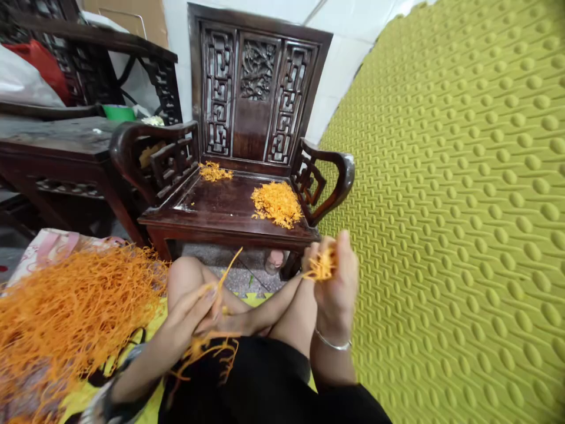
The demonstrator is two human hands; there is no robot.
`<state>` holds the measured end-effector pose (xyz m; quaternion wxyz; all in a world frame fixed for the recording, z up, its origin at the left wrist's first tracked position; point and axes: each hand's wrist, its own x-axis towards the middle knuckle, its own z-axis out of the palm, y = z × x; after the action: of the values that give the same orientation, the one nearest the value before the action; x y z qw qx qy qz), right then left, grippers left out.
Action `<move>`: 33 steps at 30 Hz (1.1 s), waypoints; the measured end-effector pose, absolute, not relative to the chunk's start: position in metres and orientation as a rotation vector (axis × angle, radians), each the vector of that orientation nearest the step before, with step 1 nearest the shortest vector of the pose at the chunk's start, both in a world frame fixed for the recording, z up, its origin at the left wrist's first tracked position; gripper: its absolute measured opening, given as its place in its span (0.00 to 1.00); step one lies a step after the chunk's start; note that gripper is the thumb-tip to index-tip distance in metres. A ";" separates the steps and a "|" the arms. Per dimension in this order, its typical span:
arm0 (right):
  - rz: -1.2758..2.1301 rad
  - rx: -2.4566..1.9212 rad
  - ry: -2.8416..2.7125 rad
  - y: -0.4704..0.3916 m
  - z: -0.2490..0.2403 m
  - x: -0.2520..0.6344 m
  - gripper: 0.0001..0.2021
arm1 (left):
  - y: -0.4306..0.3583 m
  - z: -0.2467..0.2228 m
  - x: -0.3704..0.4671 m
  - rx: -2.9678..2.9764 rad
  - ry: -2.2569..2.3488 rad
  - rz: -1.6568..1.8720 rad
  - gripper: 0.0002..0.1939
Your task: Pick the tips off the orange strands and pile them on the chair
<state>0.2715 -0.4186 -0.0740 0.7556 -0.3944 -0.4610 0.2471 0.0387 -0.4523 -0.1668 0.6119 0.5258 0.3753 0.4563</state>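
Above my lap, my left hand [205,303] is closed on thin orange strands; one strand [230,266] sticks up past the fingertips and others hang below the palm. My right hand [338,277], with a silver bracelet at the wrist, is raised to the right of my knees. Its fingers are curled round a bunch of orange pieces [323,264]. On the dark wooden chair seat [216,203] in front lie a larger orange heap [277,203] at the right and a smaller one [214,171] at the back left.
A large pile of long orange strands [83,306] spreads at the left. Beside the chair stands a dark wooden table [53,138] with a green round object [119,112] on it. A yellow textured mat [450,206] rises along the right. A pinkish cup [274,260] is under the chair.
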 end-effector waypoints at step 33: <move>1.655 -0.707 -0.525 -0.411 -0.187 0.231 0.25 | -0.432 -0.198 0.112 0.526 0.445 1.014 0.27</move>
<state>0.2312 -0.4112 -0.1870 0.5919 -0.3040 -0.2256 0.7116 0.1124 -0.4322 -0.1979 0.8178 0.2467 0.2089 0.4761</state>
